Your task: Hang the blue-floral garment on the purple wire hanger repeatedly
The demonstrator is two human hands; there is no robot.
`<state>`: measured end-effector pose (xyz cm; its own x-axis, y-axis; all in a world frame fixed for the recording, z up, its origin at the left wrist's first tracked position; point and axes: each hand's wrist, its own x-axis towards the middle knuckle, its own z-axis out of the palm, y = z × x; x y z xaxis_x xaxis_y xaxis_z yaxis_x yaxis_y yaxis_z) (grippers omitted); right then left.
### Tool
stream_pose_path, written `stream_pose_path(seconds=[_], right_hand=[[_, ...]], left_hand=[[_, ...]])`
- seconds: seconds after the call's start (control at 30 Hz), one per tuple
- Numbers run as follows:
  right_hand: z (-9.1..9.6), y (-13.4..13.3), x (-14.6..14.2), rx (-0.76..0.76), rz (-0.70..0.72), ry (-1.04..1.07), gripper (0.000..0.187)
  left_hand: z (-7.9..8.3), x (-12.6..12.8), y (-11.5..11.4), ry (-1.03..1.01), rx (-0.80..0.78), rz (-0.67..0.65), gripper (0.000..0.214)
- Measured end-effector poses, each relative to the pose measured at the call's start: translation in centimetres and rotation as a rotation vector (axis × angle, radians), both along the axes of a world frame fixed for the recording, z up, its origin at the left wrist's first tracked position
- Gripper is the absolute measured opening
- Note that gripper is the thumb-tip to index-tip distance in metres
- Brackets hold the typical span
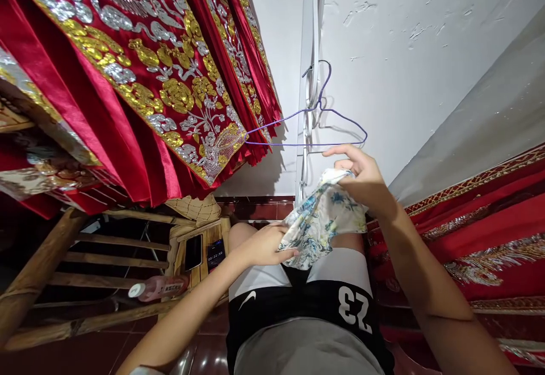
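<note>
A small white cloth with a blue and green floral print (318,221) hangs between both my hands over my lap. My left hand (266,244) pinches its lower edge, fingers closed on the fabric. My right hand (361,179) grips its upper corner, with the index finger stretched out toward a thin purple wire hanger (306,128). The hanger hangs bare from a white pipe on the wall, just above my right hand.
Red satin drapes with gold and silver embroidery (140,79) hang at upper left, and more red embroidered cloth (489,238) lies at right. A bamboo bench (85,284) at left carries a phone (193,251), a small timer display (216,253) and a pink bottle (159,288).
</note>
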<state>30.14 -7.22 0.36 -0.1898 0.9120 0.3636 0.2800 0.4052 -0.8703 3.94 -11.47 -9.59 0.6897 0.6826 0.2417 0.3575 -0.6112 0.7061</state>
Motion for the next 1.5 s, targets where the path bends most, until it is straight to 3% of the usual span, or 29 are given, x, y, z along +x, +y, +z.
stream_pose_path(seconds=[0.07, 0.23, 0.33, 0.47, 0.57, 0.63, 0.73, 0.9, 1.0, 1.13, 1.23, 1.33, 1.4, 1.47, 1.5], right_hand=[[-1.8, 2.7, -0.2, -0.006, -0.047, 0.002, 0.055], [-6.2, 9.5, -1.1, 0.056, -0.180, -0.008, 0.066], [-7.9, 11.0, -1.6, -0.012, -0.137, -0.067, 0.060], [-8.6, 9.5, -0.8, 0.051, -0.211, -0.089, 0.027], [-8.1, 7.0, 0.9, 0.127, -0.235, -0.061, 0.004], [-7.4, 5.3, 2.0, 0.150, -0.251, -0.073, 0.003], [-6.0, 3.2, 3.3, 0.145, -0.281, -0.099, 0.004], [-3.5, 1.8, 3.8, 0.097, -0.253, -0.027, 0.011], [-3.5, 2.0, 3.1, 0.072, -0.236, 0.010, 0.013], [-4.7, 2.3, 1.6, 0.043, -0.170, 0.061, 0.013], [-5.2, 1.8, 1.5, 0.071, -0.165, 0.085, 0.007], [-4.7, 1.0, 3.3, 0.084, -0.274, 0.130, 0.057], [-4.0, 0.9, 5.4, 0.149, -0.425, 0.162, 0.089], [-2.9, 1.2, 7.8, 0.221, -0.560, 0.125, 0.100], [-2.2, 1.6, 9.0, 0.226, -0.591, 0.078, 0.097]], left_hand=[[0.4, -0.6, -0.1, -0.038, -0.001, 0.061, 0.029], [1.3, -1.7, -0.4, -0.421, -0.270, 0.333, 0.035], [2.7, -2.1, -0.7, -0.330, -0.183, 0.367, 0.033], [4.2, -3.9, 0.0, -0.034, 0.114, 0.345, 0.036], [3.9, -5.9, 2.5, 0.164, 0.291, 0.322, 0.034], [3.5, -6.9, 4.6, 0.206, 0.305, 0.356, 0.030], [3.7, -7.3, 7.3, 0.097, 0.252, 0.432, 0.018], [7.0, -5.7, 9.0, -0.232, 0.261, 0.542, 0.033], [9.3, -3.5, 9.1, -0.330, 0.304, 0.519, 0.031], [11.3, 0.2, 9.4, -0.172, 0.341, 0.382, 0.043], [11.5, 1.7, 10.1, -0.032, 0.377, 0.360, 0.049], [11.2, 1.2, 11.1, -0.010, 0.407, 0.361, 0.044], [11.2, 0.4, 11.6, 0.009, 0.428, 0.366, 0.038], [11.7, -0.3, 12.0, 0.059, 0.451, 0.358, 0.033], [12.0, -0.5, 12.1, 0.090, 0.462, 0.346, 0.031]])
